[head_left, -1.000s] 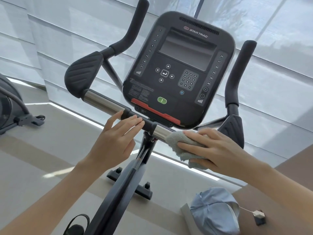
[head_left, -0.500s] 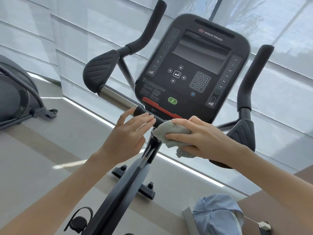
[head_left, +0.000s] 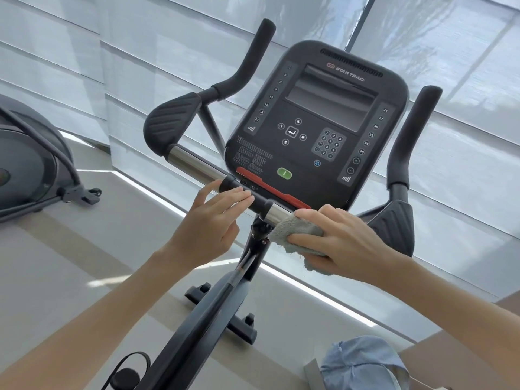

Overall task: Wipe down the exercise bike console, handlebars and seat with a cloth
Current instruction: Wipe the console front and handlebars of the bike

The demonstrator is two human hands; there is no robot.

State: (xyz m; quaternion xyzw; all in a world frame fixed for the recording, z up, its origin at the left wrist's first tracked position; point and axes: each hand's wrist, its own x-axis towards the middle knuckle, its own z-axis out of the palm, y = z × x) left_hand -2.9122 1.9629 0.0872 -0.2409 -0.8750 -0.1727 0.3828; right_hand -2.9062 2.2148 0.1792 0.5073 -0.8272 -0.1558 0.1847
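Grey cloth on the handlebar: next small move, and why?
Probably slide the grey terry cloth outward along the chrome crossbar toward the right black elbow pad. The right hand has it wrapped by the centre clamp; the left hand only steadies the bar.

Both bare forearms reach up from the lower corners. The left hand is open and loose, fingers straight and together, fingertips laid flat on top, thumb lifted apart. The right hand is curled tight, knuckles up, thumb tucked under, fingers wrapped over what it grips, wrist bent slightly inward.
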